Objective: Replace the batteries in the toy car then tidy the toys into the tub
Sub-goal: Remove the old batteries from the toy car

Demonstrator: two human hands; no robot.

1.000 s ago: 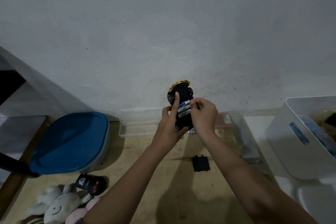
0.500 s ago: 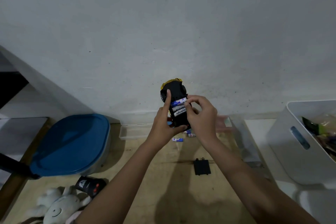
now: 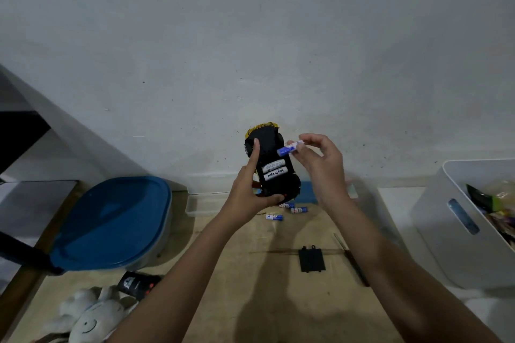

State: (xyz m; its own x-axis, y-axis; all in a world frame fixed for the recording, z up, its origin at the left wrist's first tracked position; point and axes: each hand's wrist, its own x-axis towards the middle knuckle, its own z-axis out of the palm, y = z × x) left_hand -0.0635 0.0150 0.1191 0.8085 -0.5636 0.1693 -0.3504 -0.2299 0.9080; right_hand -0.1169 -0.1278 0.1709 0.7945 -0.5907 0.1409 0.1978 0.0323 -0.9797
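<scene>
**Clerk:** Start at the left. What is on the floor [image 3: 264,301]?

**Inspector:** At seven o'clock of the view, a white plush [image 3: 89,320] lies at the bottom edge. At one o'clock of it is a black remote [image 3: 138,284]; whether the two touch, I cannot tell. At eleven o'clock of the remote stands a tub [image 3: 111,220], with its blue lid on.

**Clerk:** The hands?

**Inspector:** The left hand [image 3: 250,189] grips the car [image 3: 271,164] mid-view, raised off the floor in front of the wall [image 3: 250,36]. The forefinger lies straight along the car's left side and the thumb curls under its near end. The car's underside faces the camera, with yellow body showing at its twelve o'clock end. The battery bay is open, and two white batteries [image 3: 274,171] lie side by side in it.

The right hand [image 3: 320,167], at three o'clock of the car, pinches a blue-and-white battery [image 3: 288,148] between thumb and fingertips. The battery's blue end sits at the car's two o'clock edge. Contact cannot be confirmed.

**Clerk:** And below them?

**Inspector:** Three loose batteries [image 3: 274,216] lie near one another on the floor at six o'clock of the car. A clear tray [image 3: 200,203] sits against the wall at nine o'clock of them. A black cover [image 3: 311,260] lies flat at five o'clock of the loose batteries, apart from them. A screwdriver [image 3: 354,262] lies just at its three o'clock. A white bin [image 3: 459,225] stands at four o'clock of the view, with packets [image 3: 490,198] inside.
</scene>
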